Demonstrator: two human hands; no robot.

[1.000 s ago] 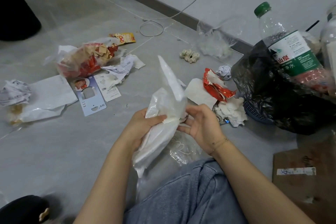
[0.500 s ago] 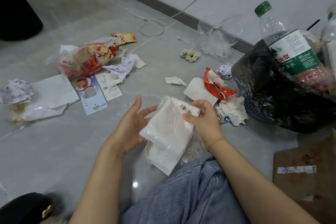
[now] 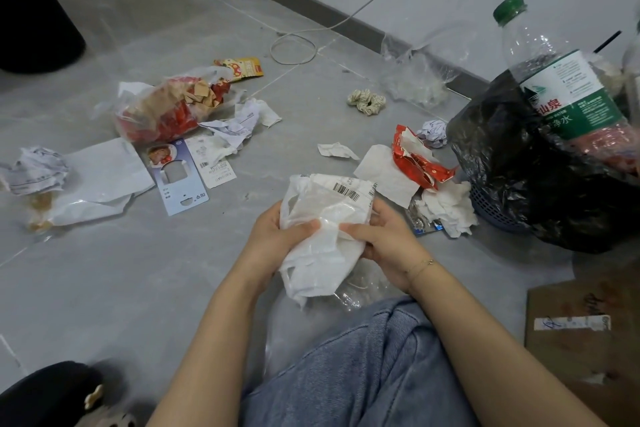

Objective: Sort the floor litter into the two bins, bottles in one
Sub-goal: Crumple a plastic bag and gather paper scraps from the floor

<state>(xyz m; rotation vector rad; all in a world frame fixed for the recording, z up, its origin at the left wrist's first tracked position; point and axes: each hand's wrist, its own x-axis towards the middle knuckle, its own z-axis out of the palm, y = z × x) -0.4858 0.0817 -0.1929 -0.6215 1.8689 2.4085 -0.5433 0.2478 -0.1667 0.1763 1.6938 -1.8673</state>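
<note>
White plastic bag (image 3: 323, 225): crumpled, translucent, barcode label on its upper face; gripped from both sides by the left hand (image 3: 273, 236) and right hand (image 3: 384, 243), above the floor (image 3: 156, 270). Large clear bottle (image 3: 561, 87): green cap, green-and-white label, standing tilted in the black-lined basket bin (image 3: 519, 184) at right. Red wrapper (image 3: 419, 159): torn, lying on white paper just beside that bin. Crumpled tissues (image 3: 450, 208): against the bin's base. Clear bag of red and brown packaging (image 3: 166, 107): on the floor at left, with crumpled receipts (image 3: 235, 125) touching it.
</note>
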